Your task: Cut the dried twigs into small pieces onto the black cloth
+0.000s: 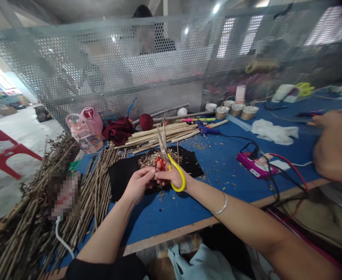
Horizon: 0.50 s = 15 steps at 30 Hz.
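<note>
Over the pile of cut plant bits, my two hands meet at the fingertips. My right hand (171, 175) holds scissors (164, 149) by their yellow handles, blades pointing away from me and slightly parted. A red-handled tool (159, 160) shows beside the scissors at my right fingers; its kind and whether it is held I cannot tell. The fingers of my left hand (140, 181) are pinched together next to my right fingertips; anything between them is too small to make out. Below lies a black cloth (120, 177) with chopped plant bits (149, 158) heaped on it.
Dry stalks (96, 186) lie at left, pale sticks (159, 134) behind. A blue glue gun (207, 129), purple power strip (255, 165) with cables and white gloves (272, 132) are on the right. A pink bottle (87, 130) stands back left. A co-worker's arm (334, 147) reaches in at right.
</note>
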Motion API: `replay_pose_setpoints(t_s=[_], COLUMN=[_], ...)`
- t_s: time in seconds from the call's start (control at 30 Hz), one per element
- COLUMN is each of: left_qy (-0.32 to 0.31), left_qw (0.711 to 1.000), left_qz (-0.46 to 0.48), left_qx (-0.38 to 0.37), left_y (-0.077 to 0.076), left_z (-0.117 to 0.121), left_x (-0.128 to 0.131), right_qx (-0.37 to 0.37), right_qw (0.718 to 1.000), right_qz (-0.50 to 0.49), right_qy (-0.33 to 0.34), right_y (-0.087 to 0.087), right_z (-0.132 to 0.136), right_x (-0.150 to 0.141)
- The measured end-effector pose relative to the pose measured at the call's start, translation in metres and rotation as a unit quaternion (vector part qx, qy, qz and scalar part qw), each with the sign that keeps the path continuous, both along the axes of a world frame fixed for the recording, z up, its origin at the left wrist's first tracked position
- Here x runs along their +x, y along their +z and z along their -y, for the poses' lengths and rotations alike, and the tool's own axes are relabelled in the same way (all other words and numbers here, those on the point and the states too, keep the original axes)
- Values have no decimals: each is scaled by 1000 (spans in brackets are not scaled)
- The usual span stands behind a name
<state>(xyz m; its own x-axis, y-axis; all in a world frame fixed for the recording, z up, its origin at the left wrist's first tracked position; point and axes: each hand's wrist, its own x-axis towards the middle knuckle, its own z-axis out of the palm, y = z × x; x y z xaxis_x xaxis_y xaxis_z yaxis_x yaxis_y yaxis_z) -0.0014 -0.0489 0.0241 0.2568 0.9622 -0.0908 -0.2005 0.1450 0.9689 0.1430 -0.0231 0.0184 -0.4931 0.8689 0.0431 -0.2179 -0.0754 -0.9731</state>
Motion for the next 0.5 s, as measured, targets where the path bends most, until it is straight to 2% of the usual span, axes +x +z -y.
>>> replay_pose_setpoints(t_s=[0.07, 0.13, 0.23, 0.4, 0.5], left_qy=[22, 73, 122, 85, 49], left_qw=[999, 996, 987, 986, 989], left_qz=[20, 50, 99, 134, 137], left_qx=[-14, -22, -34, -43, -39], left_y=[0, 1, 6, 11, 10], left_z=[-1, -3, -5, -5, -3], left_x=[-1, -3, -6, -8, -7], right_qx=[20, 81, 200, 297, 323], right_qw=[999, 990, 945, 851, 828], right_qz=[32, 98, 240, 405, 431], right_qy=[-18, -53, -101, -154, -155], right_y=[0, 0, 3, 8, 8], right_z=[1, 1, 1, 1, 1], right_x=[1, 4, 11, 18, 18])
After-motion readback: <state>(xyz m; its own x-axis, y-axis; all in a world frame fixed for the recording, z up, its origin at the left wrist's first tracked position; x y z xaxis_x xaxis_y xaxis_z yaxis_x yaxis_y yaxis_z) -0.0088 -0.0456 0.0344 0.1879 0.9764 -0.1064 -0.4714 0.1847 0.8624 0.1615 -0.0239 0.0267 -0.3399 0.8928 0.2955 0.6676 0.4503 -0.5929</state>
